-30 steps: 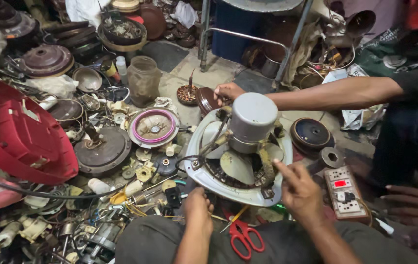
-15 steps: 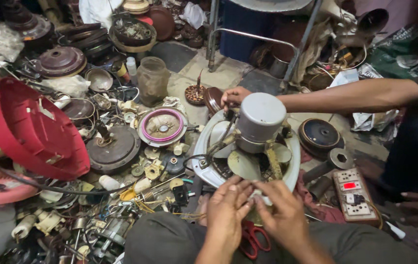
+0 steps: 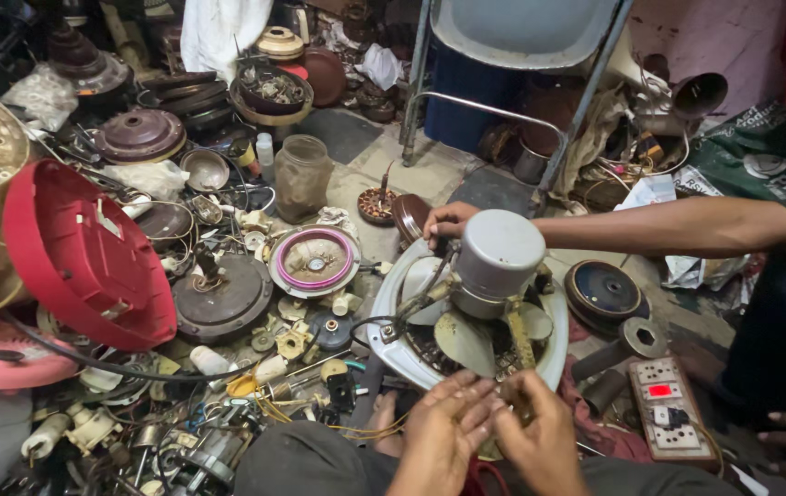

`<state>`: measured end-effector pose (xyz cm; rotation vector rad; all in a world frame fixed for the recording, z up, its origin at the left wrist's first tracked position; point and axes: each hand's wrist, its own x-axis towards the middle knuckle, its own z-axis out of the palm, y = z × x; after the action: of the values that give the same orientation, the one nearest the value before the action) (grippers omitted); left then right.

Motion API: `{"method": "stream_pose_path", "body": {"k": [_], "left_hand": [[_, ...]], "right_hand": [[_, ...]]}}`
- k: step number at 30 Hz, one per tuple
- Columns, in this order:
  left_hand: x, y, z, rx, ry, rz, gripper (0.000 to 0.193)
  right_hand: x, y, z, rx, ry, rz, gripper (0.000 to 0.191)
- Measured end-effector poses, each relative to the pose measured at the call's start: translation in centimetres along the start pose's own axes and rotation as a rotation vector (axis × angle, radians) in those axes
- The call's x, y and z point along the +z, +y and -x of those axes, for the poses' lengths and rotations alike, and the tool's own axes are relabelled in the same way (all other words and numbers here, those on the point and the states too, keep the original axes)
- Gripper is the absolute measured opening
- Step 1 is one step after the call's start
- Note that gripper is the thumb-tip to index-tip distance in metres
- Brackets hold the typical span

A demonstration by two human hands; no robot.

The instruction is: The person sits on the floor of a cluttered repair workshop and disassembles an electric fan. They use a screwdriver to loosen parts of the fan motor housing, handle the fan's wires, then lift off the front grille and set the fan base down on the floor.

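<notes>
So both hands are down at the near edge of the exhaust fan [image 3: 466,317], which sits on the floor right in front of the person's knees. The left hand [image 3: 439,432] and right hand [image 3: 535,439] are pressed close together, fingers curled in toward each other, pinching at something small right at the white rim. Can't tell what it is, could be a wire end or a bit of the yellow lead; it's hidden between the fingertips.

Another person's hand [image 3: 448,220] reaches in from the right and rests on the far rim, looks like it's steadying the fan. The grey motor housing [image 3: 496,257] stands up in the middle with the blades under it.

My read: this is the fiddly wiring stage at the rim, not the heavy stuff. The next move would call for a fine grip and the fan kept from rocking.

Around it: red fan cover [image 3: 85,257] on the left, power strip [image 3: 664,404] on the right, and loose parts everywhere.
</notes>
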<state>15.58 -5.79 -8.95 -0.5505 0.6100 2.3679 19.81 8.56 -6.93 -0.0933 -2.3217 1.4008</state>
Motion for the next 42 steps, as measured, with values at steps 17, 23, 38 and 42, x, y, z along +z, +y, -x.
{"method": "stream_pose_path", "body": {"k": [17,23,38,42], "left_hand": [[-1.4,15.8,-6.2,1.141,0.136,-1.281,0.032],[0.4,16.2,-2.6,1.131,0.083,-1.657,0.048],[1.4,8.6,-0.3,1.131,0.249,-1.498,0.044],[0.9,8.2,-1.3,1.126,0.257,-1.514,0.054]], "right_hand": [[-3.2,8.7,-1.3,0.48,0.236,-0.166,0.029],[-1.5,9.4,-1.5,0.27,0.263,-0.12,0.038],[-4.6,3.1,-8.9,0.06,0.352,0.377,0.034],[-2.9,2.2,-8.0,0.215,0.34,-0.119,0.027]]}}
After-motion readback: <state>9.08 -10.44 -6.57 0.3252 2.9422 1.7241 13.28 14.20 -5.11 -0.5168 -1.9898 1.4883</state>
